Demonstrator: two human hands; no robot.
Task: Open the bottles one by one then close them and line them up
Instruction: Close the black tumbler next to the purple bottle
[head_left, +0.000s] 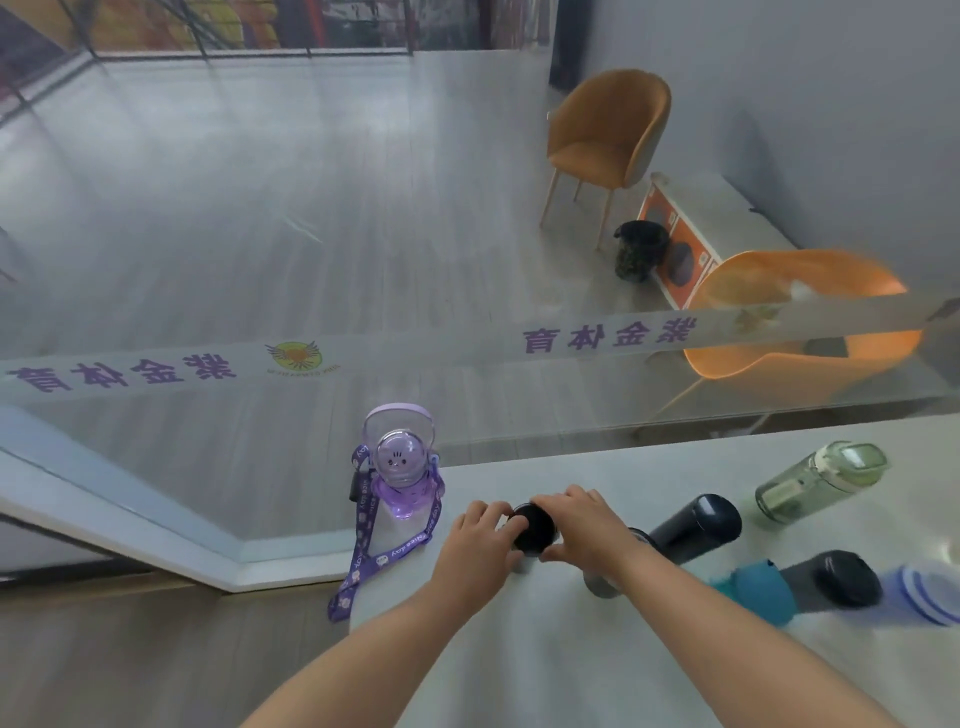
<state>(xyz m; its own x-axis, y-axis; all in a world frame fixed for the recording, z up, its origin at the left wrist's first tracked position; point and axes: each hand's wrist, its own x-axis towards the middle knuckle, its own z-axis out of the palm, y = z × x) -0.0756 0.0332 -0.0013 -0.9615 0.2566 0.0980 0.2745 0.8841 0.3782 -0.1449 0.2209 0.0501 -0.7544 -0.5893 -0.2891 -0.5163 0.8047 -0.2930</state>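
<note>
A bottle with a black lid (534, 527) stands upright near the table's left end. My left hand (480, 540) wraps its body from the left. My right hand (582, 522) grips the black lid from the right. The bottle's body is mostly hidden by my hands. A purple see-through bottle (400, 475) with a looped handle and a purple strap stands to the left, by the glass. To the right stand a dark navy flask (693, 525), a green-tinted bottle (818, 480), a teal and black bottle (802, 584) and a blue-white bottle (927, 595).
The white table (571, 654) ends at its left edge just past the purple bottle. A glass wall (311, 260) with a lettered band runs along the table's far side. Beyond it are orange chairs (608, 135) and a dark bin (639, 249).
</note>
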